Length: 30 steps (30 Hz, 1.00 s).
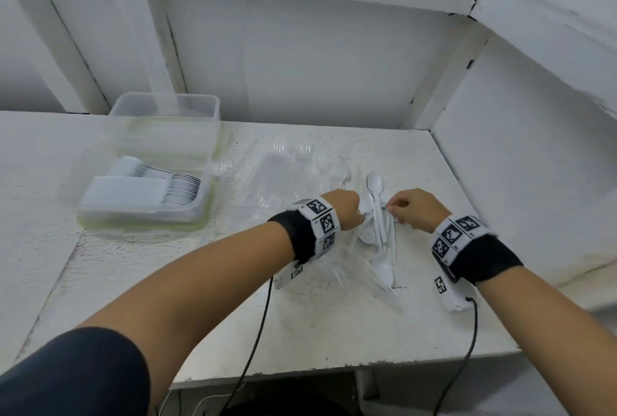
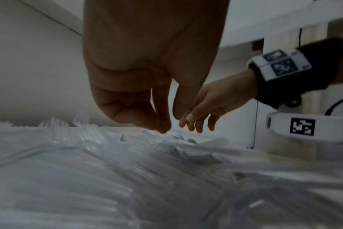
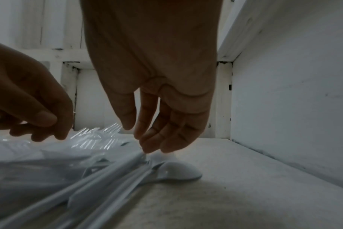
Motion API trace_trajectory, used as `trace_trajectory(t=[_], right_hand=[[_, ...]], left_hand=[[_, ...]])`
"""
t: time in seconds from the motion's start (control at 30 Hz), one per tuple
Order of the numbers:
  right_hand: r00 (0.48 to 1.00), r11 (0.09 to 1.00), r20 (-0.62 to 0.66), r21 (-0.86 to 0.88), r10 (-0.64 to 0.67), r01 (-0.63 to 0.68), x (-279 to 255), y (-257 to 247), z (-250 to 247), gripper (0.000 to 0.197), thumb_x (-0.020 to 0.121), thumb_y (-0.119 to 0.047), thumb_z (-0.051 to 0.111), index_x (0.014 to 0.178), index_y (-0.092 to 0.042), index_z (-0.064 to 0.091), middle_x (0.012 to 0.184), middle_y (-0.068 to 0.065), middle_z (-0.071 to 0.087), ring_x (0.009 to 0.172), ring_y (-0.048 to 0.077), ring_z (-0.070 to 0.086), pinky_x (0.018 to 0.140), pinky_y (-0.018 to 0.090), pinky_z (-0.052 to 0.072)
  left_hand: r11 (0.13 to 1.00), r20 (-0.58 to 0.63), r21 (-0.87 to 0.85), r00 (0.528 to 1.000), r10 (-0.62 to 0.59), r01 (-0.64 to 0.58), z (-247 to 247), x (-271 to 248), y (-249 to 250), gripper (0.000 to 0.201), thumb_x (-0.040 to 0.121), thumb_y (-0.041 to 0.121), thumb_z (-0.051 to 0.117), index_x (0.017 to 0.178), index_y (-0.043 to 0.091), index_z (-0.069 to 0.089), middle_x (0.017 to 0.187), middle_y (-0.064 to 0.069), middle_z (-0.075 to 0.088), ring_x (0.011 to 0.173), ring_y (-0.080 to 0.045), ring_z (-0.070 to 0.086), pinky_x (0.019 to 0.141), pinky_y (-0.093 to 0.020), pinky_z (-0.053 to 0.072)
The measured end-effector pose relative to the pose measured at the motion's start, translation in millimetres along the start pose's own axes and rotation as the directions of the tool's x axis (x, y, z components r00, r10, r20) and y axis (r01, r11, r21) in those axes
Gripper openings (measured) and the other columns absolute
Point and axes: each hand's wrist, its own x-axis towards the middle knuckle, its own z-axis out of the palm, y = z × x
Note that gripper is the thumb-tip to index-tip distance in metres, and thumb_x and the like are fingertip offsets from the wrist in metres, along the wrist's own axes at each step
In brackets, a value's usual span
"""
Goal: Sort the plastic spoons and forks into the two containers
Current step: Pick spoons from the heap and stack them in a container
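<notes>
Several white plastic spoons [image 1: 379, 215] lie in a loose bundle on the table, one bowl [image 3: 178, 170] resting on the surface. Beside them spreads a heap of clear plastic forks [image 1: 290, 175], with tines [image 3: 100, 136] sticking up. My left hand [image 1: 359, 212] hovers over the left of the spoons, thumb and fingertips [image 2: 162, 128] drawn together at the pile; what they hold is hidden. My right hand [image 1: 394, 212] reaches down from the right, its fingertips [image 3: 147, 148] touching the spoon handles and its thumb held apart. A clear container [image 1: 133, 215] at the left holds stacked spoons.
A second clear container [image 1: 167, 115] stands behind the first, against the back wall. A white side wall [image 1: 500, 148] closes the table's right edge close to my right hand. Black cables [image 1: 253, 349] hang from both wrists over the front edge.
</notes>
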Motion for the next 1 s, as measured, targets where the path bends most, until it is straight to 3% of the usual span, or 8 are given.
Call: trace_trajectory(t=[0.13,0.23,0.4,0.53,0.63,0.73,0.83,1.0], right_hand=[[0.998,0.998,-0.034,-0.038,0.054,-0.055,5.2,-0.8,13.6,0.023,0.091,-0.017,0.054,0.086,0.002,0.067,0.06,0.001,0.052,0.055,0.011,0.045,0.05,0.02,0.035],[0.994,0.992,-0.053,-0.083,0.093,-0.097,10.5,-1.1,21.1,0.033,0.087,-0.02,0.056,0.057,-0.009,0.05,0.056,0.004,0.045,0.052,0.015,0.042,0.05,0.024,0.032],[0.993,0.993,-0.03,-0.034,0.112,-0.113,15.6,-3.7,25.3,0.028,0.085,-0.022,0.063,0.062,-0.008,0.054,0.066,0.009,0.055,0.059,0.019,0.05,0.057,0.026,0.04],[0.992,0.994,-0.069,0.039,0.11,-0.107,17.4,0.1,21.2,0.034,0.087,-0.018,0.062,0.058,-0.013,0.045,0.058,0.001,0.047,0.053,0.013,0.044,0.052,0.023,0.037],[0.98,0.994,-0.184,0.094,0.08,-0.063,13.2,2.1,15.7,0.028,0.091,-0.013,0.054,0.067,-0.015,0.038,0.068,0.001,0.048,0.065,0.019,0.049,0.059,0.027,0.039],[0.95,0.957,-0.292,0.288,0.111,-0.024,9.5,9.0,10.0,0.005,0.092,-0.005,0.04,0.091,-0.01,0.039,0.085,0.013,0.053,0.08,0.029,0.056,0.072,0.041,0.049],[0.938,0.894,-0.289,0.445,0.193,-0.047,8.8,15.1,6.0,0.024,0.09,-0.005,0.036,0.111,-0.015,0.039,0.086,0.009,0.051,0.074,0.027,0.054,0.068,0.04,0.05],[0.953,0.884,-0.18,0.445,0.243,-0.141,2.7,21.2,9.1,0.008,0.09,-0.016,0.049,0.09,-0.008,0.052,0.076,0.01,0.05,0.054,0.015,0.037,0.044,0.024,0.031]], left_hand=[[0.995,0.056,0.096,0.997,-0.044,0.038,5.2,3.4,10.8,0.04,0.092,0.03,0.056,0.063,0.013,0.035,0.064,0.0,0.041,0.072,-0.019,0.048,0.046,-0.021,0.03],[0.995,0.082,0.045,0.992,-0.092,0.089,4.6,3.3,14.1,0.039,0.092,0.021,0.054,0.061,0.012,0.033,0.063,-0.001,0.037,0.059,-0.016,0.042,0.046,-0.019,0.027],[0.953,0.068,-0.251,0.985,-0.158,0.17,-6.9,-1.6,3.0,0.032,0.091,0.011,0.048,0.06,0.009,0.04,0.061,-0.003,0.044,0.052,-0.013,0.041,0.047,-0.019,0.034],[0.846,0.05,-0.489,0.975,-0.217,0.213,-17.2,-9.7,-11.1,0.009,0.095,0.001,0.038,0.091,0.003,0.045,0.073,-0.01,0.054,0.056,-0.016,0.05,0.051,-0.023,0.042],[0.87,-0.058,-0.455,0.969,-0.242,0.19,-20.9,-9.7,-18.7,0.022,0.093,0.0,0.039,0.114,0.001,0.045,0.077,-0.005,0.049,0.062,-0.014,0.044,0.053,-0.021,0.035],[0.878,-0.128,-0.45,0.96,-0.248,0.166,-17.6,-8.9,-16.4,0.009,0.092,0.005,0.038,0.097,0.008,0.045,0.073,0.001,0.039,0.064,-0.012,0.039,0.053,-0.02,0.03],[0.88,-0.132,-0.452,0.965,-0.228,0.146,-7.5,-2.2,-7.2,0.025,0.089,0.007,0.041,0.065,0.013,0.035,0.063,0.001,0.035,0.054,-0.011,0.032,0.048,-0.021,0.026],[0.902,-0.065,-0.415,0.985,-0.161,0.12,8.9,11.4,11.9,0.034,0.091,0.012,0.044,0.058,0.013,0.035,0.059,0.0,0.036,0.052,-0.012,0.033,0.047,-0.021,0.026]])
